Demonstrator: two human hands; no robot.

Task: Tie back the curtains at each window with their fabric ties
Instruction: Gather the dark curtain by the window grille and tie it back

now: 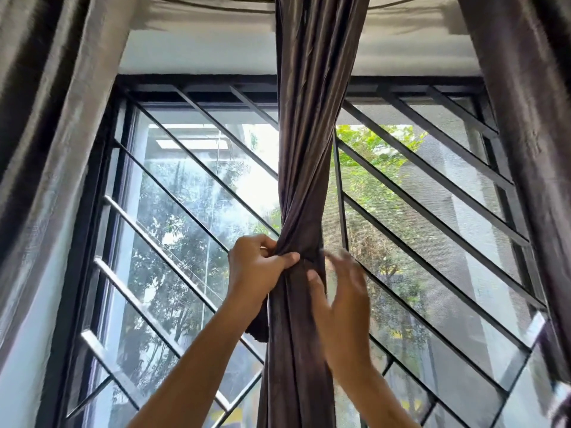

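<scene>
2 hands at the twisted curtain (pixel 304 168): left grip (pixel 259 267) pinching it, right grip (pixel 340 291) spread alongside.

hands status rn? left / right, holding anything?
Left hand: fingers and thumb curled, pinching the gathered centre curtain at its twisted waist.
Right hand: motion-blurred, fingers spread, thumb against the curtain; no clear grip.

Bare forearms; left hand (pixel 258 267) (right hand (pixel 343 307) blurred).
</scene>
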